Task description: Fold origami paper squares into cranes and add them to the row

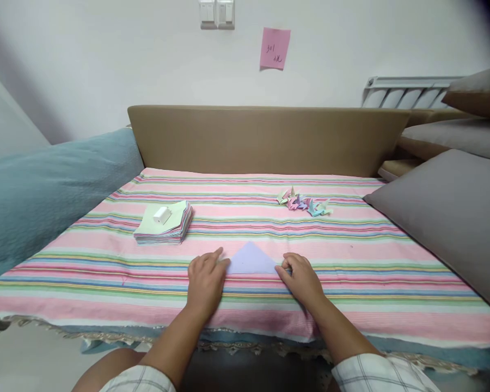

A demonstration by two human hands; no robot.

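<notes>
A pale lavender sheet of origami paper [251, 259] lies on the striped cloth, folded into a triangle with its peak pointing away from me. My left hand [207, 276] rests at its left corner, thumb at the paper's edge and index finger stretched out apart from the thumb. At the right corner, my right hand [302, 276] pinches the paper between thumb and curled fingers. Beyond it to the right sits a small group of folded paper cranes [304, 202] in pink, purple, blue and pale green.
A stack of coloured paper squares [163, 231] stands at the left with a white plug adapter [162, 215] on top. The striped cloth [237, 190] covers the seat. A blue cushion [61, 179] borders it at left, grey cushions [449, 201] at right, a brown backrest [269, 139] behind.
</notes>
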